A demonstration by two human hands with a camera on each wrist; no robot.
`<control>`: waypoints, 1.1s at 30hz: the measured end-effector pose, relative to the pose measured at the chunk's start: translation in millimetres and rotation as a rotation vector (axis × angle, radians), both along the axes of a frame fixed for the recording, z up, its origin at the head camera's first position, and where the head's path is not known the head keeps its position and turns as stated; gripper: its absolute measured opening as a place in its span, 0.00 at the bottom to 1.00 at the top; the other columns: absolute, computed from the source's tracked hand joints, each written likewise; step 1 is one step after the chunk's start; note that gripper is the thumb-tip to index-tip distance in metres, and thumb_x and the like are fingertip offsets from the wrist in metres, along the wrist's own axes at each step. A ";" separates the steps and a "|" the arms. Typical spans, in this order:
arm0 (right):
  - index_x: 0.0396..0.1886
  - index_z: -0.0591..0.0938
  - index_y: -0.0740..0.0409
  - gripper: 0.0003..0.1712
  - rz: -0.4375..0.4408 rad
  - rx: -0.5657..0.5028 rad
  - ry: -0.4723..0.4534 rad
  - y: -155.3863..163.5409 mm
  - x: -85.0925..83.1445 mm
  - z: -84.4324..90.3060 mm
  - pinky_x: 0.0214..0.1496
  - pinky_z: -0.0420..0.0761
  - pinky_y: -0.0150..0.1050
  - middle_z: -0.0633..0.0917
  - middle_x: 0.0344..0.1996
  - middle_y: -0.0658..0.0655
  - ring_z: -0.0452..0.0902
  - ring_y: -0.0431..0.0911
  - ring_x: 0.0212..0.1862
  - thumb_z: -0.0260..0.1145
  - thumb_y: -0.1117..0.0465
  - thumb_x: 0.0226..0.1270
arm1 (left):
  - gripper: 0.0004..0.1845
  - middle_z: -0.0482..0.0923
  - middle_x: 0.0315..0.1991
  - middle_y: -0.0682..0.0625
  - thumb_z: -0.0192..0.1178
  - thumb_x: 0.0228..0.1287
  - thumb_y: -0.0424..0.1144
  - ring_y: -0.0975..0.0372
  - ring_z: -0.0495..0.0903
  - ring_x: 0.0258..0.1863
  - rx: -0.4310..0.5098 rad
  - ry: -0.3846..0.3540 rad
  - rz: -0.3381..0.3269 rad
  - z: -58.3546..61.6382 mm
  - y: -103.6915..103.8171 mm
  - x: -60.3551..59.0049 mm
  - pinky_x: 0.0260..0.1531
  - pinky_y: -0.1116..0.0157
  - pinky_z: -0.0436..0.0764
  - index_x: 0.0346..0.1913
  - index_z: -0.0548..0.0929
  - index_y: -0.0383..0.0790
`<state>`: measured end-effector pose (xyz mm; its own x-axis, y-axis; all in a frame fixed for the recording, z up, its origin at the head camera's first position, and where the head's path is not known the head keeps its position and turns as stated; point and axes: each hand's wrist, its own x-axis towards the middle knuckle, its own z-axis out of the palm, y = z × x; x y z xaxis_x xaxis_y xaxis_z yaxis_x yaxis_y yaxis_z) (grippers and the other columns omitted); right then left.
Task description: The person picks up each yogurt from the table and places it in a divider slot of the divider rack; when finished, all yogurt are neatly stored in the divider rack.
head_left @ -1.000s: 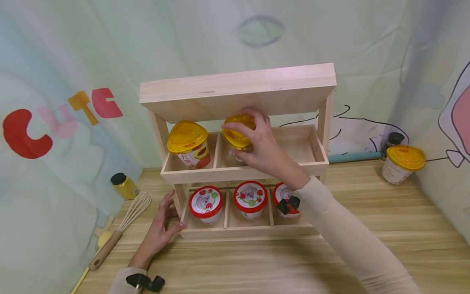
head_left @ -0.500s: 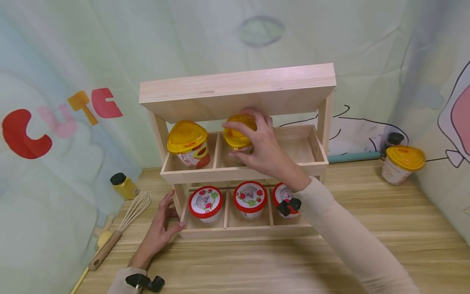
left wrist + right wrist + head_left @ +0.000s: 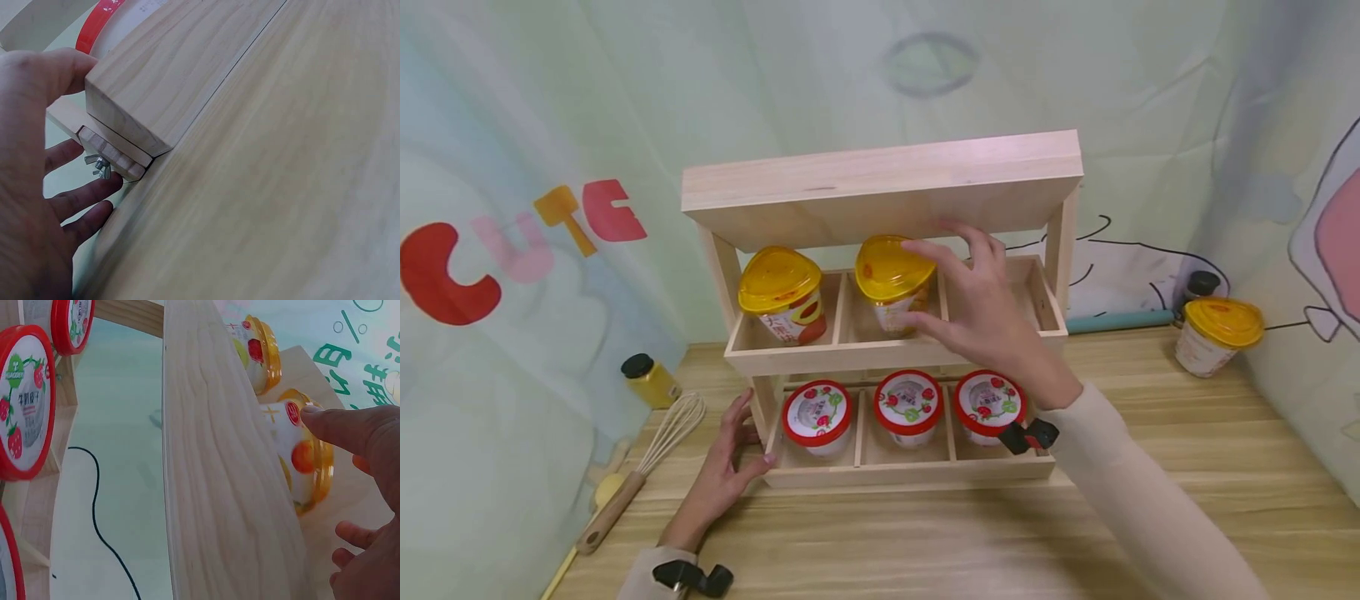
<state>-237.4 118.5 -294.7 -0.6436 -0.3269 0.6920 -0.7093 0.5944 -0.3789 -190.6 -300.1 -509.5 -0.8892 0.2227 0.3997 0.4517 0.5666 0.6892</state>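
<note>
Head view shows the change — the right hand (image 3: 981, 308), which a moment ago wrapped the yellow-lidded cup (image 3: 891, 282), has let go; its grip is now wide, fingers spread, one fingertip just at the lid's edge. The cup stands upright in the middle compartment of the wooden rack's (image 3: 880, 187) upper shelf, so the placing looks done. The left hand (image 3: 730, 467) stays flat against the rack's lower left corner, fingers relaxed, on the table (image 3: 925, 542).

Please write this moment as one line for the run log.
right hand: open, fingertip on yellow-lid cup in upper middle slot | left hand: open, resting against wooden rack corner
</note>
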 end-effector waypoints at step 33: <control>0.73 0.79 0.48 0.45 -0.226 -0.136 0.040 125.7 32.7 -24.5 0.76 0.57 0.79 0.68 0.79 0.67 0.57 0.66 0.81 0.84 0.63 0.53 | 0.56 0.71 0.75 0.33 0.72 0.62 0.26 0.75 0.81 0.55 0.015 0.033 -0.040 -0.4 0.6 -1.0 0.63 0.76 0.72 0.87 0.50 0.47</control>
